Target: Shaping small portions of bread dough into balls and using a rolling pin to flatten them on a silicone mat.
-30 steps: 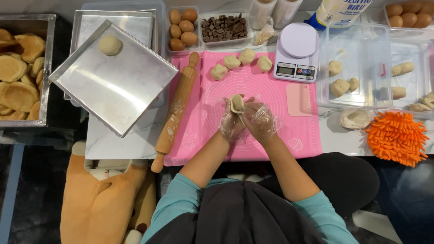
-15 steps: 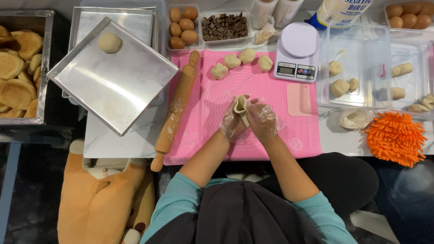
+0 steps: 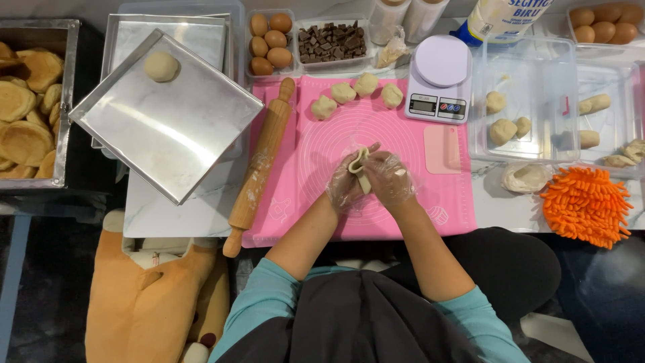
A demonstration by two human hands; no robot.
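Note:
My left hand (image 3: 345, 183) and my right hand (image 3: 391, 177), both in clear plastic gloves, hold a flattened piece of dough (image 3: 361, 164) between them over the pink silicone mat (image 3: 316, 202). The dough is folded upward, its edges pinched together between the fingers of both hands. Three dough balls (image 3: 342, 93) lie in a row at the mat's far edge. A wooden rolling pin (image 3: 260, 167) rests along the mat's left side.
A tilted metal tray (image 3: 168, 128) with one dough ball (image 3: 162, 66) sits at left, beside a pan of baked buns (image 3: 23, 111). Eggs (image 3: 267, 34), chocolate chunks (image 3: 332, 42), a white scale (image 3: 440, 77), a pink scraper (image 3: 443, 148), clear tubs of dough (image 3: 531, 107) and an orange mitt (image 3: 586, 205) surround the mat.
The dough lay flat and round in my hands; its sides have been folded up and pinched into a taller shape. My hands stayed over the mat's middle.

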